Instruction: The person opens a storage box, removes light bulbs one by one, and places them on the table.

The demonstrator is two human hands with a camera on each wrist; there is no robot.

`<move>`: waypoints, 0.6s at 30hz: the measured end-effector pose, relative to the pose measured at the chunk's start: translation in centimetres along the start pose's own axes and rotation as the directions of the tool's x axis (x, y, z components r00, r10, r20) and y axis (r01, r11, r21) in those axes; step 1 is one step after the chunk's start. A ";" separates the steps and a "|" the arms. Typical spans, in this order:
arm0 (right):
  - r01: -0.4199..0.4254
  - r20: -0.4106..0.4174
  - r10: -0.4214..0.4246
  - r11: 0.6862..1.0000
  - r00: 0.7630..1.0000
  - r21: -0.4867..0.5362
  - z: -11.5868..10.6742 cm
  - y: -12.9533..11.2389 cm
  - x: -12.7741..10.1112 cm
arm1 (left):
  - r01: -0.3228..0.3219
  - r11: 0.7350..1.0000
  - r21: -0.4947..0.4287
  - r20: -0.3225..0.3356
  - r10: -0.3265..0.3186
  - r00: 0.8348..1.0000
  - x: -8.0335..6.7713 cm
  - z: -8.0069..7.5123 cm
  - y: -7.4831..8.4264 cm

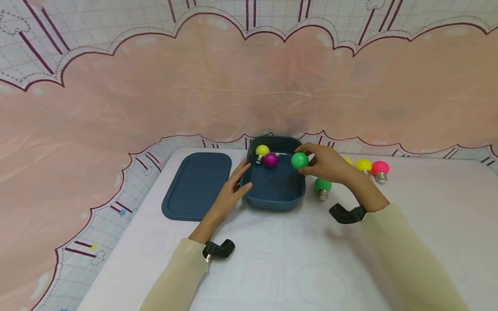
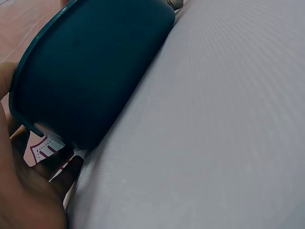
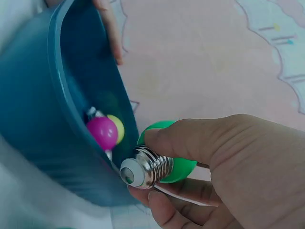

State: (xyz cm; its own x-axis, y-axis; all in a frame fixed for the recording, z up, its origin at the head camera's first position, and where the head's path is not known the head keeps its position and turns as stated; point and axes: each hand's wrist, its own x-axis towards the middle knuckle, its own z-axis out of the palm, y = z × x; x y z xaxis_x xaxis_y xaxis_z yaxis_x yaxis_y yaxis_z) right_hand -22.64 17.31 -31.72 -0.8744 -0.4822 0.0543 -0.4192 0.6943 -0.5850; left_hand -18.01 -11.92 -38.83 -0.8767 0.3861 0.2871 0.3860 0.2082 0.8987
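Observation:
A dark blue tub stands on the white table. Inside it lie a yellow bulb and a magenta bulb; both show in the right wrist view, magenta bulb, yellow bulb. My right hand pinches a green bulb over the tub's right rim, its metal screw base pointing out of my fingers. My left hand rests with straight fingers against the tub's left wall.
The tub's flat blue lid lies to the left. Another green bulb lies right of the tub, with a yellow bulb and a pink bulb farther right. A pink backdrop rises behind the table.

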 end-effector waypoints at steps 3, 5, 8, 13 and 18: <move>-0.033 -0.023 0.033 0.999 0.999 0.009 -0.5 0.7 -1.0 | 0.007 1.000 0.004 0.000 -0.007 1.000 0.0 0.0 0.0; -0.053 -0.032 0.053 0.998 0.998 0.019 -0.7 1.0 -1.7 | 0.007 1.000 0.006 0.001 -0.007 1.000 0.0 0.0 0.0; -0.084 -0.041 0.085 0.996 0.996 0.018 -1.1 1.5 -2.6 | 0.005 1.000 0.006 0.001 -0.005 1.000 0.0 0.0 0.0; -0.122 -0.069 0.121 0.993 0.990 -0.009 -1.6 2.3 -4.1 | 0.004 1.000 -0.002 0.003 -0.004 1.000 0.0 0.0 0.0; -0.168 -0.083 0.166 0.986 0.983 -0.014 -2.1 3.2 -5.4 | 0.006 1.000 -0.006 0.003 -0.006 1.000 0.0 0.0 0.0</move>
State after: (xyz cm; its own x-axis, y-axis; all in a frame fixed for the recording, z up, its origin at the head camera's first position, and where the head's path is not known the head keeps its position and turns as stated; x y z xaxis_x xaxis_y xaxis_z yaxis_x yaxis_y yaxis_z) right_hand -19.78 23.26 -32.24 -0.9491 -0.3140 0.0237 -0.2701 0.7730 -0.5741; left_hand -17.99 -11.89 -38.84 -0.8784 0.3870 0.2804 0.3787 0.2056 0.9024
